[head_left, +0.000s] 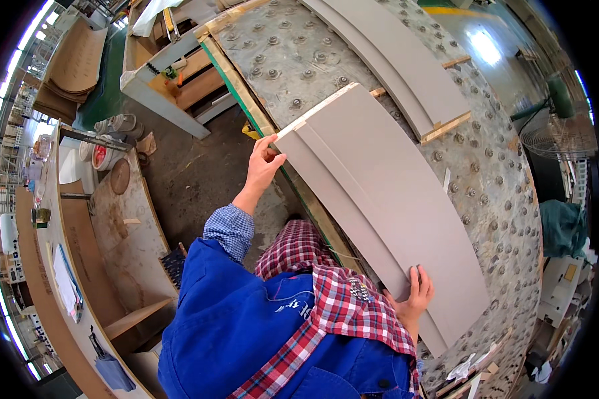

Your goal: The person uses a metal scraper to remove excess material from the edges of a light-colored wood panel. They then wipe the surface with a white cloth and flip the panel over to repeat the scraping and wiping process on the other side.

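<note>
A long grey panel (393, 193) with a stepped strip along its near side lies on the studded metal table (299, 50). My left hand (263, 166) is closed at the panel's far-left corner, thumb and forefinger at its edge. Close to the panel's near-right end, my right hand (414, 299) grips the near edge, with fingers on top against the strip and the thumb toward the edge. A second grey panel (406, 60), similar in shape, rests farther back on the same table, and a bare wood edge shows at its end.
A wooden cabinet (180, 80) stands beyond the table's left end. At my left is a shelved workbench (123, 259) with buckets (106, 156) behind it. Brown sheets (76, 56) lean far left. A fan (558, 130) stands at the right; scraps (469, 367) lie near right.
</note>
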### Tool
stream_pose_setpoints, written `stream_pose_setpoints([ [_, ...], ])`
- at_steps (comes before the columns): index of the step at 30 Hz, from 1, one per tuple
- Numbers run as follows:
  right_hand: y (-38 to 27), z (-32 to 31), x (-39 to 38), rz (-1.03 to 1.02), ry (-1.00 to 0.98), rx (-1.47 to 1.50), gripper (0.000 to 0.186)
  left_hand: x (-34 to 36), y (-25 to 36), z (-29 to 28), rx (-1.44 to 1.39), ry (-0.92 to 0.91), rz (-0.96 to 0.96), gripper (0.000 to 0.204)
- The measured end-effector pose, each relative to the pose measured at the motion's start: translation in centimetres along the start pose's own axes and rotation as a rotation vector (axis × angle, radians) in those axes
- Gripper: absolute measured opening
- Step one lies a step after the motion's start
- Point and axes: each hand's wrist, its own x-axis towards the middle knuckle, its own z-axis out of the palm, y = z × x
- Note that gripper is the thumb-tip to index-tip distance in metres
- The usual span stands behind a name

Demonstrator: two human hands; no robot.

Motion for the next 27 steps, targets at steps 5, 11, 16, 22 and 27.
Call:
stream_pose_setpoints([
  [5,0.1,0.1,0.0,-0.005,0.010,-0.003,0.078,0.8,-1.3,-0.9,-0.105,-0.043,-0.082,0.050],
  [11,0.2,0.1,0.0,-0.006,0.003,-0.007,0.077,0.5,-1.1,-0.2,-0.189,0.005,-0.089,0.050],
  [16,0.2,0.1,0.0,-0.011,0.009,-0.011,0.075,0.5,-0.7,0.0,-0.109,0.026,-0.069,0.043],
  [22,0.2,0.0,0.0,-0.005,0.001,-0.003,0.076,1.2,-1.7,-0.6,-0.124,0.032,-0.072,0.038],
  [27,0.2,0.0,0.0,0.006,-0.002,0.001,0.080,0.2,-0.2,0.3,-0.189,0.022,-0.140,0.045],
])
